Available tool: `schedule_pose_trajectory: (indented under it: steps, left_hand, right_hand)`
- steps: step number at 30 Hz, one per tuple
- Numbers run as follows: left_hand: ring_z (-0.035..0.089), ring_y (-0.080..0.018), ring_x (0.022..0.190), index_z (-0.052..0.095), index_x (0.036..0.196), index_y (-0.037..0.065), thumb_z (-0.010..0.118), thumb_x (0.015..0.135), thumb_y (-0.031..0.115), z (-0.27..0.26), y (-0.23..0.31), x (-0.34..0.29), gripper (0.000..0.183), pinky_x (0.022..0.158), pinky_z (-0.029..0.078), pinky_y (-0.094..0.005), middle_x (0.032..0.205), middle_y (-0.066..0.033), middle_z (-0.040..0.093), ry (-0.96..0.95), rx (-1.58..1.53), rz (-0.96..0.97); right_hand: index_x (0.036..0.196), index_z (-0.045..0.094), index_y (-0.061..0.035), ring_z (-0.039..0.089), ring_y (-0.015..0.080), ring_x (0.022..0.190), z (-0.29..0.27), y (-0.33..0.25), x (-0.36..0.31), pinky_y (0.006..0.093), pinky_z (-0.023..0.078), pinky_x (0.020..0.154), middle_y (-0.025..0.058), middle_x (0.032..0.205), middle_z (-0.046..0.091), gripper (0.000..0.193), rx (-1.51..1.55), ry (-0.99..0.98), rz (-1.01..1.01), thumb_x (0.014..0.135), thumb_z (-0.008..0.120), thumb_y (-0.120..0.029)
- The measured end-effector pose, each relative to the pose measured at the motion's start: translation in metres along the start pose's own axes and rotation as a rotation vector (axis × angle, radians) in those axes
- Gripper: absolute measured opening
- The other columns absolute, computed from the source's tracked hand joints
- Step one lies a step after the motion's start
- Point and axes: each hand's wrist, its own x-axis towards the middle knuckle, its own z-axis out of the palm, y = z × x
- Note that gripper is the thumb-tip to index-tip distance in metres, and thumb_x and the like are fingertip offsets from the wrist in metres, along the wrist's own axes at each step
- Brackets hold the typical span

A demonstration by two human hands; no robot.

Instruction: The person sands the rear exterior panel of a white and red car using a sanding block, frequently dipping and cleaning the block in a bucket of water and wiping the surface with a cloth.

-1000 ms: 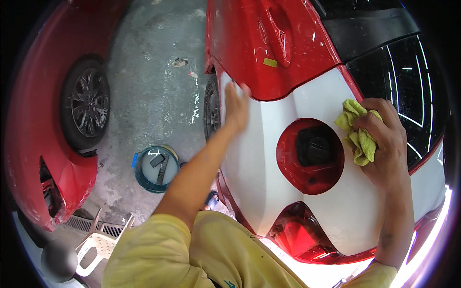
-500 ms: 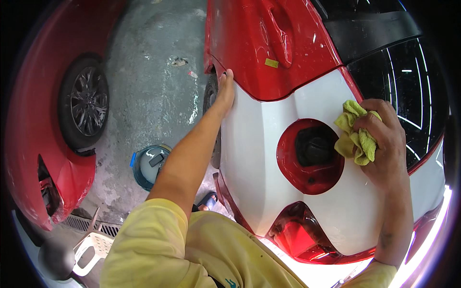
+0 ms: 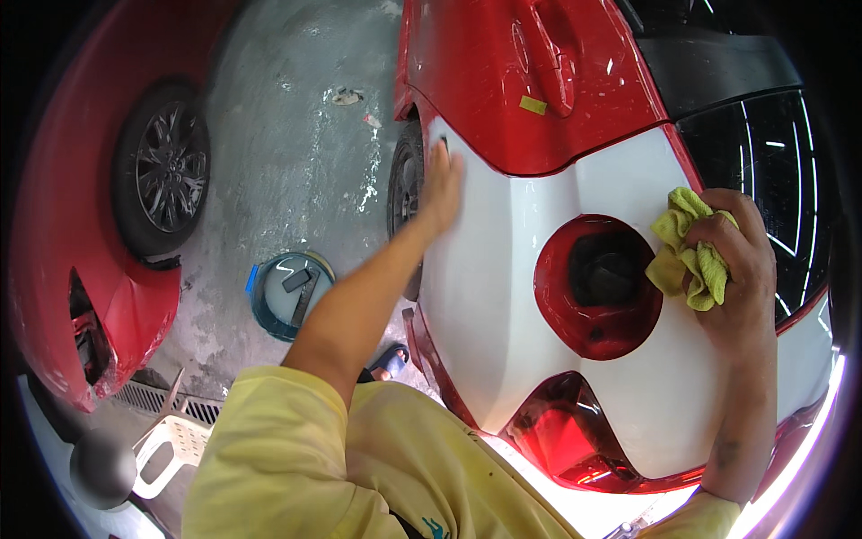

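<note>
My left hand reaches forward to the left edge of the car's white rear panel, just above the wheel arch. The hand is slightly blurred. A small dark thing shows at its fingertips, too little of it to name. On the right, my right hand is closed round a crumpled yellow-green cloth, resting against the panel beside the rear window. Between the hands is the round red fuel filler recess, with a dark middle.
A red door with yellow tape adjoins the panel; a red tail light lies nearer me. On the wet floor stands a bucket of cloudy water with a dark tool. Another red car and a white plastic stool are left.
My left hand has slid back a little along the panel's edge, with the small dark thing. The view has shifted slightly. My right hand still holds the cloth at the same spot.
</note>
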Motion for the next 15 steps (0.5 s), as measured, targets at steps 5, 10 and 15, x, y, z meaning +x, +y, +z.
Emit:
schedule_pose_trajectory:
  steps: [5, 10, 15]
  left_hand:
    - [0.004, -0.0427, 0.160, -0.002, 0.164, -0.006, 0.042, 0.107, 0.052, 0.016, -0.016, -0.217, 0.092, 0.130, 0.007, -0.0511, 0.172, -0.0293, 0.003, -0.174, 0.321, 0.379]
    - [0.005, -0.0389, 0.161, 0.007, 0.164, -0.006, 0.041, 0.108, 0.049, -0.001, -0.002, -0.039, 0.086, 0.130, 0.008, -0.0453, 0.172, -0.0277, 0.006, -0.077, 0.178, 0.211]
    - [0.004, -0.0384, 0.161, 0.005, 0.164, -0.006, 0.044, 0.105, 0.053, 0.019, -0.007, -0.102, 0.092, 0.130, 0.007, -0.0459, 0.172, -0.0281, 0.007, -0.081, 0.205, 0.231]
  right_hand:
    - [0.092, 0.061, -0.0041, 0.066, 0.0351, 0.105, 0.000, -0.001, -0.003, 0.0419, 0.055, 0.085, 0.0145, 0.120, 0.063, 0.043, 0.002, -0.004, 0.018, 0.056, 0.075, 0.013]
    - [0.094, 0.063, -0.0045, 0.066, 0.0347, 0.106, 0.003, -0.006, 0.001, 0.0410, 0.056, 0.084, 0.0146, 0.120, 0.064, 0.043, 0.007, -0.001, 0.043, 0.057, 0.079, 0.011]
    - [0.094, 0.064, -0.0049, 0.067, 0.0341, 0.106, 0.005, 0.000, -0.005, 0.0401, 0.057, 0.083, 0.0136, 0.121, 0.064, 0.043, -0.031, -0.022, 0.019, 0.057, 0.080, 0.011]
